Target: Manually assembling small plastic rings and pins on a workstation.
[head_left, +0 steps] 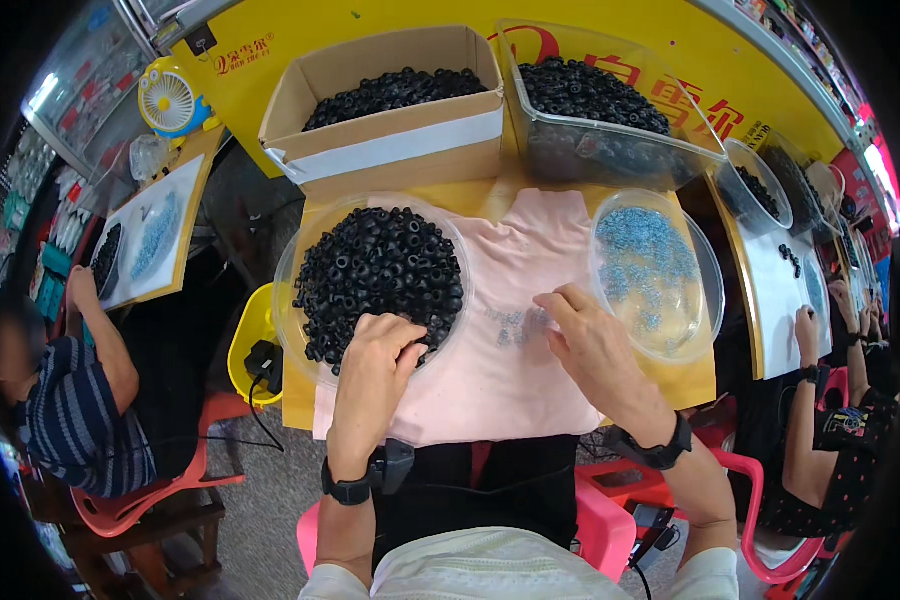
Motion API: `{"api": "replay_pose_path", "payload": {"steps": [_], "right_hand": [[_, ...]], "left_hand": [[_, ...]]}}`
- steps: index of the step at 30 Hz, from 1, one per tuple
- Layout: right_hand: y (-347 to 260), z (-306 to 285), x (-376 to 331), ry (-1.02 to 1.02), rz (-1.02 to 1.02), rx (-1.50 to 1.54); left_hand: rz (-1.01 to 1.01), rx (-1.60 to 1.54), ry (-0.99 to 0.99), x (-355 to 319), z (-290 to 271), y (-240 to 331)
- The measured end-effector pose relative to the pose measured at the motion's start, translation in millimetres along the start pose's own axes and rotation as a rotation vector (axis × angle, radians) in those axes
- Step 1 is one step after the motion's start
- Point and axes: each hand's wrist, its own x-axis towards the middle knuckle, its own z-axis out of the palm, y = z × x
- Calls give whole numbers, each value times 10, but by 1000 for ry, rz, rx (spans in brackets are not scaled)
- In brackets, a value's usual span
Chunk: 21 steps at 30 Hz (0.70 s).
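Note:
My left hand is at the near edge of a round clear tub heaped with black ring-shaped beads. Its fingers are curled with the thumb close to them; what they hold, if anything, is hidden among the beads. My right hand hovers low over a pink cloth, thumb and forefinger apart beside a small scatter of clear bluish pieces. Right of it stands a round clear tub with a lid-like dish of similar pale blue pieces.
Behind the tubs stand a cardboard box and a clear plastic bin, both full of black beads. A yellow basket hangs left of the table. Co-workers sit at neighbouring boards, one left and others right.

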Motion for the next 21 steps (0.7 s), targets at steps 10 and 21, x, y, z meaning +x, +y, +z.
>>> {"api": "replay_pose_path", "payload": {"steps": [10,21], "right_hand": [[73,167,-171,36,31,98],[81,49,-256,116,81,349]], "left_hand": [[-8,-101,136,-69,-49,136],[-99,128,145,-125,-205,-72]]}}
